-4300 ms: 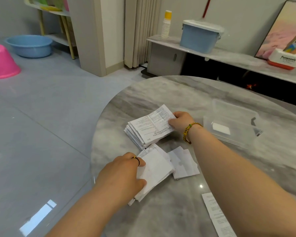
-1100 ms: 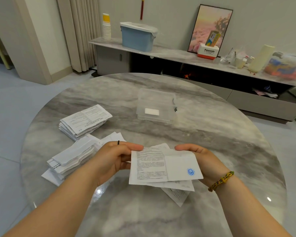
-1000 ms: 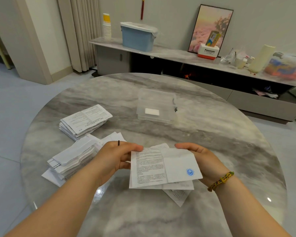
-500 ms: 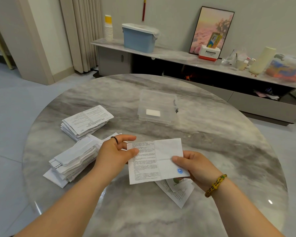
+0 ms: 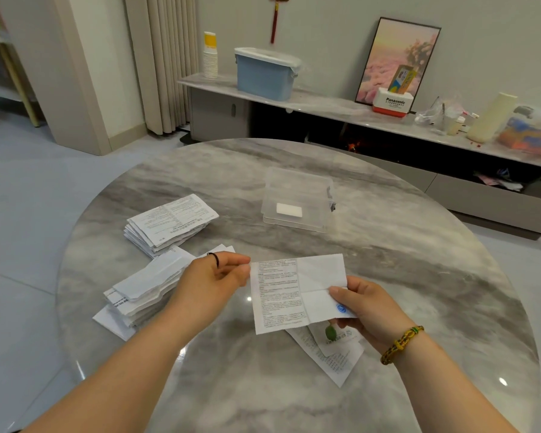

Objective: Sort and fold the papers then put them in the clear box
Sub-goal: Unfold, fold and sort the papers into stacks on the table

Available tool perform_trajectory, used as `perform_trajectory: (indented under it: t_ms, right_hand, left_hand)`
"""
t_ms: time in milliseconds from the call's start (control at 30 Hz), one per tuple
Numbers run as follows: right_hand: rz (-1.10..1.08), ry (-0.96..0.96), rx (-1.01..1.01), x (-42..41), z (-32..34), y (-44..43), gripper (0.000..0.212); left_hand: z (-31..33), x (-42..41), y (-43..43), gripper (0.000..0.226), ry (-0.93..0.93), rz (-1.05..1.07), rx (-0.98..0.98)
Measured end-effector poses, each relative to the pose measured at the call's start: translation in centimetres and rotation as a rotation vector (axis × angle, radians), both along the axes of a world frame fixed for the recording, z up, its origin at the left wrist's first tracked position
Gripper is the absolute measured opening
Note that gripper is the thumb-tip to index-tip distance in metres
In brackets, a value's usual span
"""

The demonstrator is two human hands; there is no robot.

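1. Folding step, judged: the left hand (image 5: 213,282) pinches the creased sheet's (image 5: 294,292) upper-left corner and the right hand (image 5: 366,304) pinches its lower-right edge, at frame centre.
2. Next move probably: refold along the creases, then add it to the stacks (image 5: 156,260) at left. The clear box (image 5: 294,225) stands at upper centre.

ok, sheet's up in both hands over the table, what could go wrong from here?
1. The sheet hangs in the air, pinched only at its edges by the left hand and right hand; it may slip or fold crooked.
2. The messy stack lies near the table edge beside the left forearm; a sweep could scatter it.
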State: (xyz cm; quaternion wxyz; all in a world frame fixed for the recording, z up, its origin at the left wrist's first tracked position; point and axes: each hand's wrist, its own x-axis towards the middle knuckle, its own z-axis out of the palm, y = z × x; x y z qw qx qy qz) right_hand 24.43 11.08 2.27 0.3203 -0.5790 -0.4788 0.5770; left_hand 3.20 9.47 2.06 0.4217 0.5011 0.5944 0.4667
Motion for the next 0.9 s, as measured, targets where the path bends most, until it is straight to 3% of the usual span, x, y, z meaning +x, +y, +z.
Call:
perform_trajectory:
  t_ms: [200, 367, 500, 767, 900]
  right_hand:
    - [-0.014, 0.002, -0.010, -0.7, 0.0, 0.2, 0.019]
    - [-0.020, -0.026, -0.007, -2.8, 0.6, 1.9, 0.023]
    - [0.013, -0.028, 0.000, -5.9, 1.3, 5.0, 0.017]
    - [0.115, -0.230, 0.107, -13.2, 2.5, 10.9, 0.027]
    - [0.176, -0.297, 0.169, -16.8, 3.1, 13.1, 0.031]
  left_hand:
    - [0.4, -3.7, -0.3, 0.023, 0.139, 0.096, 0.028]
    - [0.6, -6.8, -0.7, 0.012, 0.303, 0.224, -0.015]
    - [-0.1, -9.5, -1.0, 0.020, 0.612, 0.160, -0.178]
    - [-0.7, -12.3, -1.2, 0.043, 0.756, -0.027, -0.334]
    - [-1.3, -12.3, -0.9, 0.047, 0.837, -0.052, -0.295]
